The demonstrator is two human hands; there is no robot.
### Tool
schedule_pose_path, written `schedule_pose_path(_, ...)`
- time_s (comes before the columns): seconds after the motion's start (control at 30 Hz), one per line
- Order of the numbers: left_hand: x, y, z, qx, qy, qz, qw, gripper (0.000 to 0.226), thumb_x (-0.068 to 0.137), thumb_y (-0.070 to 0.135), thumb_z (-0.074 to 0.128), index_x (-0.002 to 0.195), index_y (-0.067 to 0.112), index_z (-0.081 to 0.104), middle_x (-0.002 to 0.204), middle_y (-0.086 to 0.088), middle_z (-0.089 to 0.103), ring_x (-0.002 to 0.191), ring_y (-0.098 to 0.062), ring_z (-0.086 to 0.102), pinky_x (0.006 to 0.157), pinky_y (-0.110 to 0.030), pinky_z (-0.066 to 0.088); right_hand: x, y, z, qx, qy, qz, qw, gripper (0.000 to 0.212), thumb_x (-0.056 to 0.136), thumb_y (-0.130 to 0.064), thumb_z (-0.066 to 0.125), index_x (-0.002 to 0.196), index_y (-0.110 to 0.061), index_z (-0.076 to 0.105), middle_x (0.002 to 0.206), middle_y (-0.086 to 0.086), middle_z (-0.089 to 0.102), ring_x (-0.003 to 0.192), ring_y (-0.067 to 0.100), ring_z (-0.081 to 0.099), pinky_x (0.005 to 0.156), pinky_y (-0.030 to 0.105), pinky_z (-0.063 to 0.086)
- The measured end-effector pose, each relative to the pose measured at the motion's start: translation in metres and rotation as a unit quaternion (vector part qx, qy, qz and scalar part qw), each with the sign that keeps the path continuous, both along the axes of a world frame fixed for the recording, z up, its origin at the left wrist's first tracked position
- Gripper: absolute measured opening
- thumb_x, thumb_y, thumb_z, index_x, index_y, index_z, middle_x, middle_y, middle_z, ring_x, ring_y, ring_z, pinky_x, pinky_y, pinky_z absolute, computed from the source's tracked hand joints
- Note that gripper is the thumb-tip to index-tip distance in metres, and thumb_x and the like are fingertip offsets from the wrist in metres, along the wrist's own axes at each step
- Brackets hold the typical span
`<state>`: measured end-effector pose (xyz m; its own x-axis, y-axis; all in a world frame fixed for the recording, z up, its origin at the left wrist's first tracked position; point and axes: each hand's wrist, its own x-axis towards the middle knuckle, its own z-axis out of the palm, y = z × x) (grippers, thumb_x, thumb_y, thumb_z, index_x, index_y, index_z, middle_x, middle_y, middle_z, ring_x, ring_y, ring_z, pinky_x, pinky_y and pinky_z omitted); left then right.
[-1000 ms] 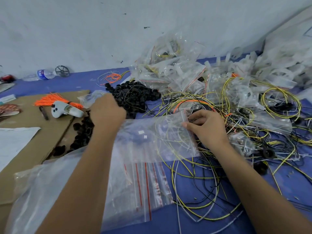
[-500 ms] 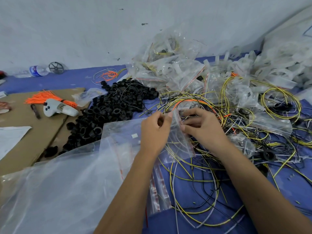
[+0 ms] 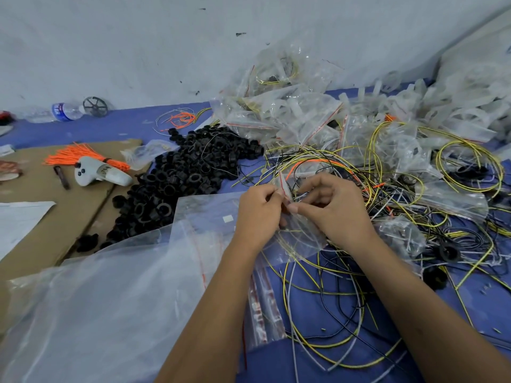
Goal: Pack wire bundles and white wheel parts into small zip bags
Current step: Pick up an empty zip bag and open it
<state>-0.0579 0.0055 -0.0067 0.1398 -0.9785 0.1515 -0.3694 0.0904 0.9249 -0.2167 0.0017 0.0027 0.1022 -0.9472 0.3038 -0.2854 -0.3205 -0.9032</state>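
Observation:
Both hands meet at the mouth of a small clear zip bag (image 3: pixel 301 230) with a red seal line. My left hand (image 3: pixel 258 214) pinches its left lip and my right hand (image 3: pixel 336 210) pinches the right lip. Yellow, black and white wires (image 3: pixel 326 275) show through the bag and trail out below it over the blue table. A heap of filled zip bags (image 3: pixel 290 117) lies behind. White wheel parts (image 3: pixel 442 106) are piled at the far right.
A mound of black rings (image 3: pixel 188 172) lies left of my hands. A large clear plastic bag (image 3: pixel 105 294) holding flat empty zip bags (image 3: pixel 262 305) covers the near left. On the cardboard sheet (image 3: pixel 41 211) rest a white controller (image 3: pixel 102 172) and orange ties (image 3: pixel 72 154). A water bottle (image 3: pixel 59 111) lies by the wall.
My left hand came back from the black rings to the bag's mouth, where both hands now pinch it. The right hand stayed near the same spot.

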Motion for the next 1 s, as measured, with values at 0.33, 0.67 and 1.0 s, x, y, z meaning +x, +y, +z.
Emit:
schedule_pose_path(0.33,0.005,-0.002,-0.003,-0.039,0.006,0.026,0.999,0.033,0.095,0.024,0.060,0.069,0.004,0.058,0.059,-0.008,0.067,0.047,-0.025,0.058,0.049,-0.037,0.050,-0.004,0.001,0.008,-0.206,0.200,-0.066,0.956,0.027,0.072,0.004,0.081,0.090,-0.013,0.070,0.084,-0.004,0.063,0.077,0.016,0.059,0.074,0.027,0.050)
schedule_pose_path(0.67,0.000,0.010,0.020,-0.132,0.037,-0.055,0.989,0.044,0.094,0.021,0.057,0.061,-0.005,0.046,0.056,-0.024,0.045,0.052,-0.022,0.037,0.054,-0.038,0.034,-0.003,0.002,0.008,-0.172,0.221,0.079,0.957,0.021,0.079,0.004,0.077,0.095,-0.009,0.074,0.085,0.002,0.071,0.078,0.014,0.069,0.073,0.035,0.059)
schedule_pose_path(1.0,0.005,0.014,0.035,-0.133,0.157,-0.091,0.974,0.040,0.095,0.007,0.057,0.057,0.011,0.046,0.049,-0.001,0.039,0.046,-0.011,0.032,0.047,-0.019,0.029,-0.003,0.007,0.015,-0.080,0.288,0.121,0.947,0.083,0.057,-0.079,0.076,0.125,-0.033,0.066,0.081,-0.018,0.066,0.074,0.001,0.064,0.071,0.022,0.050)
